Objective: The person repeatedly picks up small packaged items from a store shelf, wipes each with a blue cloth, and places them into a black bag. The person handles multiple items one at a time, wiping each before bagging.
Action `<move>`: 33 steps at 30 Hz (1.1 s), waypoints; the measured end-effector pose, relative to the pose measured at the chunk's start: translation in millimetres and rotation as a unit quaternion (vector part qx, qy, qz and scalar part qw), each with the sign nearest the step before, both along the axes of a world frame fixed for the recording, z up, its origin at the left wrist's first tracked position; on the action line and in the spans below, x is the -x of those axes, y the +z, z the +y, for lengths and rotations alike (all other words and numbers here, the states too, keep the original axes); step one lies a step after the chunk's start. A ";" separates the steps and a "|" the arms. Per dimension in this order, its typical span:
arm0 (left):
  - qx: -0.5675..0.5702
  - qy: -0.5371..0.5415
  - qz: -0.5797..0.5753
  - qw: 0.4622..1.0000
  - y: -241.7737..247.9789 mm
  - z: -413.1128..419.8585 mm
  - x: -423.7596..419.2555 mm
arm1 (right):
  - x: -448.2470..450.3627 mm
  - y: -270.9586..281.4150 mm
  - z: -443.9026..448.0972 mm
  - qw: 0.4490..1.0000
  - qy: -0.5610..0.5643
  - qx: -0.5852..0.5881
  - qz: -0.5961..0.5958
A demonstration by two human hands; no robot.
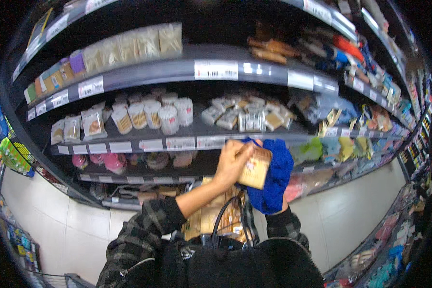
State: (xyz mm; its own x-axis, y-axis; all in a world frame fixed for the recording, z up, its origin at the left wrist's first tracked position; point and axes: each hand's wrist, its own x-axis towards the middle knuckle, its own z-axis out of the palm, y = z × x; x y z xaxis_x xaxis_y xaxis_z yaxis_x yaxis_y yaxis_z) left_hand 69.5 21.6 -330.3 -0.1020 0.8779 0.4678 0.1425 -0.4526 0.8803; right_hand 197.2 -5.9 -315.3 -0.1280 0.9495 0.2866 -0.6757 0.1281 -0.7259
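My left hand [234, 160] grips a small pack [256, 169] by its upper edge. The pack is brown on top and has a cream front with blurred printing. Right behind it, a bright blue cloth [277, 176] is held up and covers most of my right hand [285, 204]; only a bit near the wrist shows, and the fingers are hidden. Below both hands, similar cream and brown packs [208, 216] lie heaped in front of my body. A black looped handle [219, 219] rises beside them.
A grey store shelf [129, 70] curves ahead. It bears cotton swab tubs [169, 117], small wrapped packs [252, 120] and bagged goods [136, 43]. Pink round items [115, 162] sit lower. Another stocked shelf [385, 234] borders the tiled floor [331, 216] at right.
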 end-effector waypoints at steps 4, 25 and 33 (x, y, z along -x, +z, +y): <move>-0.027 0.083 0.048 0.995 -22.1 15.3 5.7 | 11.8 -19.0 -11.5 0.992 0.025 -0.013 -0.120; 0.147 -0.252 0.446 0.846 -121.9 23.1 70.1 | -90.2 -108.4 -36.9 0.968 -0.051 0.114 -0.216; 0.211 -0.230 0.308 0.899 -131.9 48.6 111.4 | -73.0 -104.0 -39.7 0.970 -0.028 0.156 -0.185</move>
State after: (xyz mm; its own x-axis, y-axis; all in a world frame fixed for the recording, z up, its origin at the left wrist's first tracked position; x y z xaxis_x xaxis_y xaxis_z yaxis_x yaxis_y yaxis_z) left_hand -42.0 70.2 -462.1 0.4814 0.8735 -0.0723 0.5445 -0.2333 0.8057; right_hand 270.1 -45.6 -419.2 -0.1134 0.9909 -0.0723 -0.3590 -0.1087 -0.9270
